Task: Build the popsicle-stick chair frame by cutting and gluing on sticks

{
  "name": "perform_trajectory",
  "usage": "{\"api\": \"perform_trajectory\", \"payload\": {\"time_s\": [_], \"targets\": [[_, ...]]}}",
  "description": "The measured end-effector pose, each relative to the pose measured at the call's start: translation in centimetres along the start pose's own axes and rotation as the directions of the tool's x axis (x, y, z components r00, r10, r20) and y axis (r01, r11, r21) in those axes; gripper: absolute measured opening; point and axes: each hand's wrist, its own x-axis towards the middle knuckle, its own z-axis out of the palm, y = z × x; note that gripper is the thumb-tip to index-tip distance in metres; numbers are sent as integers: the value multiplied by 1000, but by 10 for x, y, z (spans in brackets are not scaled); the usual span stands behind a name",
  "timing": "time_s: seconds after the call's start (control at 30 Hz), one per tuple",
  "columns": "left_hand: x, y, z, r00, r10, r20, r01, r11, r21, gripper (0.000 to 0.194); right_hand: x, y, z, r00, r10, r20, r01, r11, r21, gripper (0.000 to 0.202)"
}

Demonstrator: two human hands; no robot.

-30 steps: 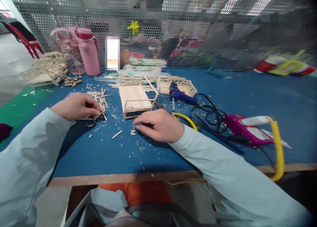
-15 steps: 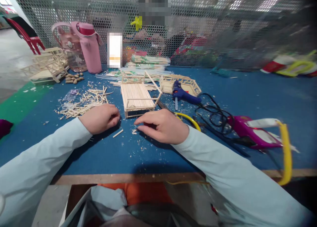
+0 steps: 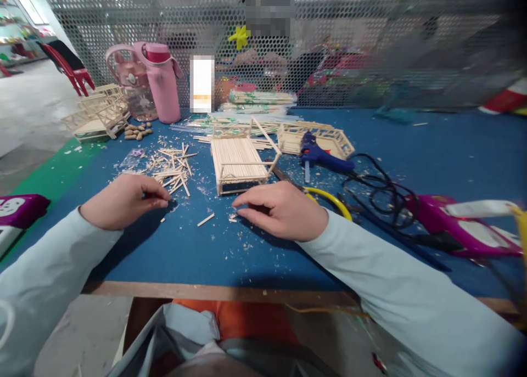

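Observation:
Beside a heap of short wooden stick pieces [image 3: 173, 171], my left hand [image 3: 119, 201] has thumb and forefinger brought close together; anything between the tips is too small to make out. My right hand [image 3: 284, 209] rests on the table with thumb and forefinger a little apart and nothing visible between them. Small stick scraps [image 3: 233, 218] lie just under its fingertips. Beyond that hand stands a miniature bed-like frame of wooden sticks [image 3: 239, 160], with a slanting stick at its right side. One loose short stick [image 3: 206, 219] lies between my hands.
Right of the frame are a blue glue gun [image 3: 325, 157], its black cord, yellow-handled pliers [image 3: 329, 198] and a purple tool [image 3: 461, 223]. Behind are bagged sticks [image 3: 263, 98], a hexagonal stick model [image 3: 340, 141], a pink bottle [image 3: 162, 86], peanuts [image 3: 138, 131] and another stick model [image 3: 96, 113].
My left hand has moved left, from near the stick frame to the heap of stick pieces, and its fingers have straightened. My right hand has stayed by the scraps. The view has swung slightly left.

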Motion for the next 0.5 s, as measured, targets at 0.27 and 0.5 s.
{"api": "perform_trajectory", "payload": {"time_s": [0.27,0.5], "targets": [[-24,-12,15,999,37,-5,-37,999,24,28,1,-2,0,1000,-3,-6,3,1000,12,19],[-34,36,35,990,42,-138,-68,980,-186,29,2,-11,2,994,11,-105,-4,998,66,16]]}}
